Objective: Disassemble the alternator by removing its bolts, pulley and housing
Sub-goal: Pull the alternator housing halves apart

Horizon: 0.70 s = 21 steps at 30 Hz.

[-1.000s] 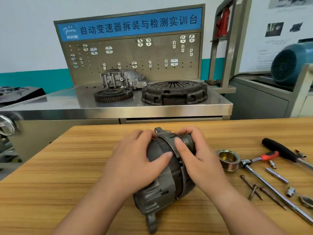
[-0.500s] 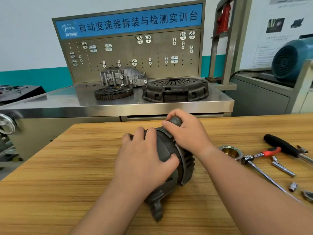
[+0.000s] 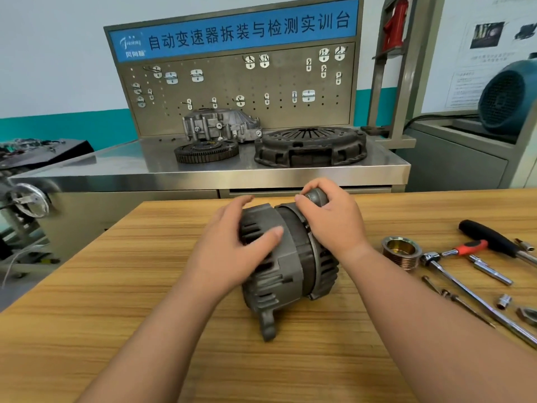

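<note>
Head view: sign (image 3: 232, 30) behind alternator (image 3: 290, 257) reads 自动变速器拆装与检测实训台; logo (image 3: 130, 46) seemingly blurred.

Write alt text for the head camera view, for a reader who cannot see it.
A grey alternator lies on a wooden table; the left hand cups its housing, the right hand grips its top lug. A loose pulley and tools lie alongside.

table (image 3: 122, 315) left – bare wood | right – pulley (image 3: 401, 251), tools (image 3: 465, 282) crowd

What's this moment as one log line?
left hand: holds alternator | right hand: grips top lug | pulley: off, on table
</note>
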Motion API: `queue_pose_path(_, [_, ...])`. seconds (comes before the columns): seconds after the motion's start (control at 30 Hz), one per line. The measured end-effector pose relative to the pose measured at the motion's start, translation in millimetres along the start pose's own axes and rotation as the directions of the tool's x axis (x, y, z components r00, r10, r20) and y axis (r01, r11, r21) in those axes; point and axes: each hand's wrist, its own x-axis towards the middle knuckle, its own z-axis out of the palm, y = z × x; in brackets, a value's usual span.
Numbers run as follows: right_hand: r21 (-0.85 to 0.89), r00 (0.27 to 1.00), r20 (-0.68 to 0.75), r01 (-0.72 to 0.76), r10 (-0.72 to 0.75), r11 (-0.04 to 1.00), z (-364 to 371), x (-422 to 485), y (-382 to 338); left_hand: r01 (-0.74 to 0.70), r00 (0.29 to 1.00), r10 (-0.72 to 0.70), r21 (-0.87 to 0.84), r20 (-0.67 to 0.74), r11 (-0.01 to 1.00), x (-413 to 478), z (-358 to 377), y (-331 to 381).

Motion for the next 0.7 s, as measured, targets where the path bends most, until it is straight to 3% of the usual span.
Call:
queue_pose_path(0.1, [0.042, 0.999, 0.031, -0.034, 0.032, 0.999, 0, 0, -2, 0.206, 0.978, -0.189, -0.285, 0.087, 0.936, -39, 8, -19])
queue_pose_path(0.2, [0.082, 0.997, 0.051, -0.057, 0.053, 0.995, 0, 1, -3, 0.299, 0.921, -0.241, -0.156, 0.307, 0.942, -70, 26, -22])
queue_pose_path(0.23, [0.086, 0.997, 0.055, -0.067, 0.062, 0.994, -1, 1, -3, 0.282, 0.914, -0.249, -0.06, 0.322, 0.958, -72, 33, -23])
queue_pose_path(0.4, [0.102, 0.997, 0.048, -0.067, 0.062, 0.993, -2, -2, -7, 0.188, 0.966, -0.235, 0.328, 0.109, 0.926, -70, 47, -27])
queue_pose_path(0.53, [0.163, 0.996, -0.069, -0.036, 0.048, 0.986, -6, -17, -3, 0.223, 0.947, -0.273, 0.268, 0.168, 0.937, -63, 38, -27])
queue_pose_path(0.7, [0.257, 0.954, -0.216, -0.151, 0.209, 0.954, -18, -30, 1, 0.005, 0.991, -0.047, 0.319, 0.123, 0.948, -31, -1, 1])
